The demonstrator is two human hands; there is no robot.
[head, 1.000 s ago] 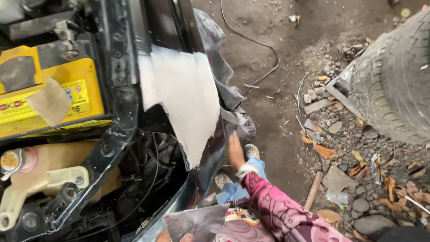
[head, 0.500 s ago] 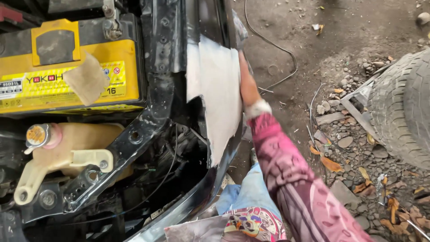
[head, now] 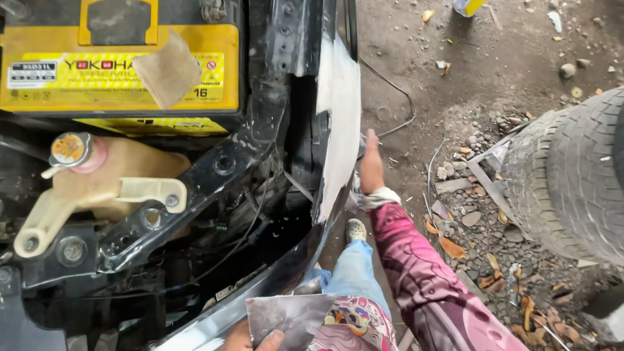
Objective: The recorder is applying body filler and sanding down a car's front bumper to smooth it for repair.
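Item, my right hand (head: 371, 168): extended down along the outer face of the black car body panel (head: 296, 260), fingers straight and pressed together, flat against or just beside the white filler patch (head: 341, 123) that covers that panel's side; from this angle I cannot tell whether the palm actually touches it. A whitish cuff sits at the wrist, with a pink patterned sleeve (head: 422, 279) behind it. Item, my left hand (head: 257, 338): at the bottom edge of view, thumb and fingers pinching a flat grey smeared board (head: 289, 318), held close to my body; most of the hand is cut off by the frame. Item, engine bay, left of the panel: a yellow car battery (head: 120, 65) with a scrap of brown paper (head: 170, 70) lying on it, and below it a cream coolant tank (head: 123, 175) with an orange cap (head: 68, 148). Item, ground to the right: dirt, stones, dry leaves, a thin dark cable (head: 400, 97) and a worn tyre (head: 572, 175), well apart from my right hand. My own shoe (head: 355, 229) shows below the patch.
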